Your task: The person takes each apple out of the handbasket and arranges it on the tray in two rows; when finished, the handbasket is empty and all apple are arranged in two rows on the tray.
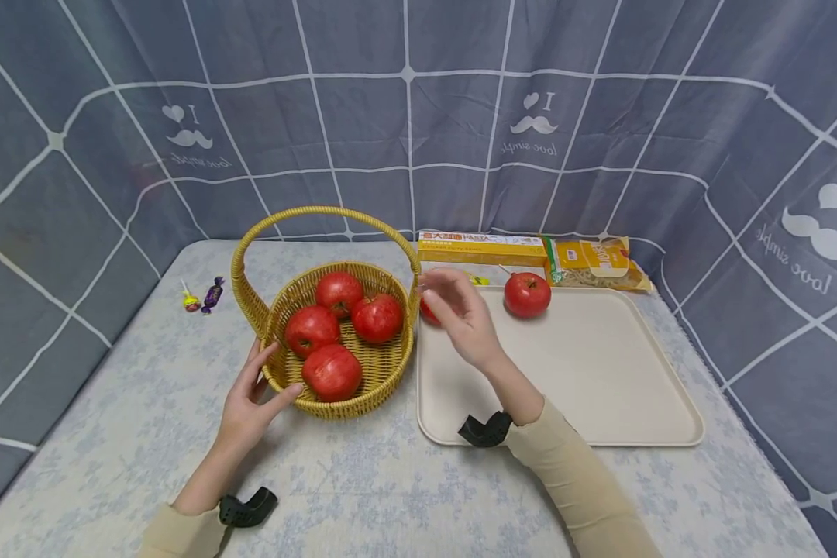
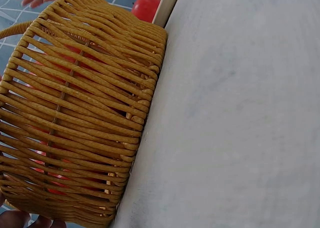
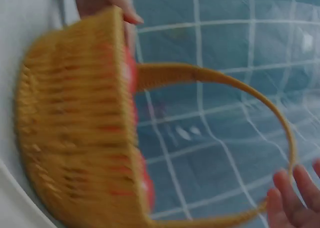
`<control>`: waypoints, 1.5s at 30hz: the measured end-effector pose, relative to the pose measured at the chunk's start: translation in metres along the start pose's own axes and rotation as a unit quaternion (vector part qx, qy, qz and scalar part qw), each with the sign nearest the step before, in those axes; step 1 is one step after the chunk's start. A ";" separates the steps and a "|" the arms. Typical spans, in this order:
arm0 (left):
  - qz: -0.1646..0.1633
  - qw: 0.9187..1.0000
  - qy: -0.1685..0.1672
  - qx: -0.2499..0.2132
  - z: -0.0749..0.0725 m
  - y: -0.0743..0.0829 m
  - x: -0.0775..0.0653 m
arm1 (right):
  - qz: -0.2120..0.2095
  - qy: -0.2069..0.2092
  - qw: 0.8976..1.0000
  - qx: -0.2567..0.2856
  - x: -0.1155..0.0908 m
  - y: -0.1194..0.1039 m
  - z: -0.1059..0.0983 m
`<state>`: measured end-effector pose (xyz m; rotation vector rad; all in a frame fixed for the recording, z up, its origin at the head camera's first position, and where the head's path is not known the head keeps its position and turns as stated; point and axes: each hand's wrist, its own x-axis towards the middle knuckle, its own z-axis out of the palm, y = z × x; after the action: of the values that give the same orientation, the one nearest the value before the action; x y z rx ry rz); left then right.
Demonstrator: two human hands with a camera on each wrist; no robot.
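A yellow wicker basket (image 1: 363,404) with a tall arched handle stands on the table, and several red apples (image 1: 332,373) lie inside it. My left hand (image 1: 246,411) holds the basket's near-left rim; its fingertips show at the lower left of the left wrist view. Beside the right side of the handle, my right hand (image 1: 463,318) hovers with loosely bent fingers and nothing in them. Partly hidden behind that hand is another red apple (image 1: 428,311), at the left end of a cream tray (image 1: 600,372). One more red apple (image 1: 527,295) sits at the tray's back edge.
Behind the tray are a yellow pasta box (image 1: 481,249) and a clear-and-orange food packet (image 1: 593,263). A lollipop (image 1: 191,299) and a purple wrapped candy (image 1: 212,295) lie to the basket's left. A grey-blue checked curtain (image 1: 363,124) hangs around the table.
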<state>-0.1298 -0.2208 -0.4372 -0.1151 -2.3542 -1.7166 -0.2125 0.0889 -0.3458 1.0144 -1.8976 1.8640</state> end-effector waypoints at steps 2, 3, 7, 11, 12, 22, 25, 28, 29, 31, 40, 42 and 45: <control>0.000 1.000 0.001 0.001 0.000 0.000 0.000 | 0.021 -0.063 0.998 -0.014 -0.002 0.005 0.014; 0.001 1.000 0.001 0.001 -0.001 0.000 0.000 | 0.031 -0.096 0.995 -0.019 -0.003 0.007 0.020; 0.002 1.000 -0.001 0.000 -0.001 -0.001 0.000 | 0.059 -0.201 0.977 -0.034 -0.004 0.021 0.042; -0.002 1.000 -0.002 0.004 -0.001 0.000 0.000 | 0.078 -0.271 0.958 -0.046 -0.002 0.033 0.058; -0.003 1.000 -0.002 0.006 0.000 0.000 0.000 | 0.088 -0.285 0.953 -0.053 0.000 0.030 0.061; 0.009 1.000 -0.006 0.004 -0.001 0.000 0.000 | 0.090 -0.390 0.909 -0.114 0.011 0.049 0.079; 0.010 1.000 -0.005 0.004 -0.001 -0.001 0.000 | 0.096 -0.407 0.899 -0.131 0.014 0.052 0.083; 0.009 1.000 -0.004 0.007 -0.001 -0.001 0.000 | 0.089 -0.423 0.891 -0.142 0.015 0.054 0.086; 0.008 1.000 -0.004 0.008 -0.001 -0.001 0.000 | 0.086 -0.428 0.888 -0.146 0.015 0.055 0.087; 0.006 1.000 -0.003 0.010 -0.001 -0.002 0.000 | 0.076 -0.441 0.880 -0.158 0.015 0.056 0.088; 0.007 1.000 -0.003 0.006 -0.001 -0.001 0.000 | 0.074 -0.455 0.864 -0.202 0.015 0.057 0.090; 0.004 1.000 -0.005 0.006 -0.001 -0.001 -0.001 | 0.085 -0.445 0.869 -0.198 0.014 0.056 0.089; 0.002 1.000 -0.007 0.005 -0.001 0.000 -0.001 | 0.102 -0.424 0.881 -0.185 0.014 0.054 0.085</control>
<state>-0.1286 -0.2219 -0.4374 -0.1286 -2.3702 -1.7077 -0.2350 -0.0008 -0.3874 1.7111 -2.7825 1.0942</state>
